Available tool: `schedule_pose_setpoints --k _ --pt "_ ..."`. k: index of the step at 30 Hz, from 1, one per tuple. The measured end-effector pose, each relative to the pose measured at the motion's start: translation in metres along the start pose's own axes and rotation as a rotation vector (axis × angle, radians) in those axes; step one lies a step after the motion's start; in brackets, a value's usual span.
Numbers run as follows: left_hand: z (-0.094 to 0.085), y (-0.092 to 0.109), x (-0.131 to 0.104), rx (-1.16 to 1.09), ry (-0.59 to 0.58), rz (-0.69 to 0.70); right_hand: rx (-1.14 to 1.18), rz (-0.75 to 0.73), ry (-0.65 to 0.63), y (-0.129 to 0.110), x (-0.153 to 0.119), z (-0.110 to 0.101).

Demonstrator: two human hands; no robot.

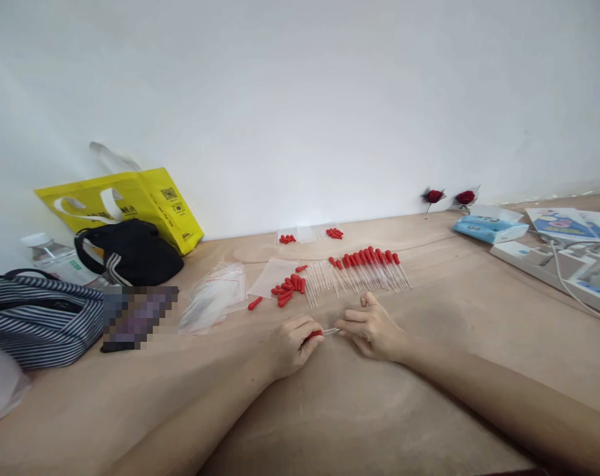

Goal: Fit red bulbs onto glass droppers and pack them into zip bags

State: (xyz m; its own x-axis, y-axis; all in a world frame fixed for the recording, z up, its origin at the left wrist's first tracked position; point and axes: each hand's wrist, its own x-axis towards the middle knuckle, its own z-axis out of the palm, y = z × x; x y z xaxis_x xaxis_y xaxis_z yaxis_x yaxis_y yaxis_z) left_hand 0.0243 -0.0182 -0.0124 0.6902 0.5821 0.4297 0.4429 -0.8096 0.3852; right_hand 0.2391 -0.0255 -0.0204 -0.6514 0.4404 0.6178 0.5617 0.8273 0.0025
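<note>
Between my hands is a glass dropper tube (331, 331). My left hand (296, 344) pinches a red rubber bulb (313, 335) at one end of it. The fingers of my right hand (372, 328) are closed on the other end of the tube. Just beyond my hands lies a row of droppers with red bulbs (372, 259). Left of that row are several bare glass tubes (320, 281). A pile of loose red bulbs (290, 285) sits farther left, with a single bulb (255, 303) apart from it.
Clear zip bags (215, 297) lie left of the bulbs. At the left stand a striped bag (46, 317), a black pouch (141, 251), a bottle (56, 254) and a yellow tote bag (180, 231). Tissues (488, 228) and a power strip (538, 261) are at the right.
</note>
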Motion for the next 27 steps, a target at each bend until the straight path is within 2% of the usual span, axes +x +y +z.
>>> schedule_pose_setpoints --k 10,15,21,24,27 --pt "0.003 0.001 0.001 0.059 0.038 0.095 0.058 0.065 -0.069 -0.008 0.004 0.008" --pt "-0.002 0.004 0.004 0.048 0.000 0.057 0.087 0.107 -0.149 -0.005 0.007 0.004" --pt "-0.006 0.003 0.006 -0.005 -0.016 -0.034 0.026 0.095 -0.176 -0.004 0.010 -0.008" --pt "-0.006 0.000 0.005 0.022 0.085 -0.090 0.041 0.154 -0.195 -0.003 0.008 -0.008" --pt "-0.005 -0.008 0.004 0.104 0.284 -0.247 0.046 0.410 -0.131 0.010 0.009 -0.005"
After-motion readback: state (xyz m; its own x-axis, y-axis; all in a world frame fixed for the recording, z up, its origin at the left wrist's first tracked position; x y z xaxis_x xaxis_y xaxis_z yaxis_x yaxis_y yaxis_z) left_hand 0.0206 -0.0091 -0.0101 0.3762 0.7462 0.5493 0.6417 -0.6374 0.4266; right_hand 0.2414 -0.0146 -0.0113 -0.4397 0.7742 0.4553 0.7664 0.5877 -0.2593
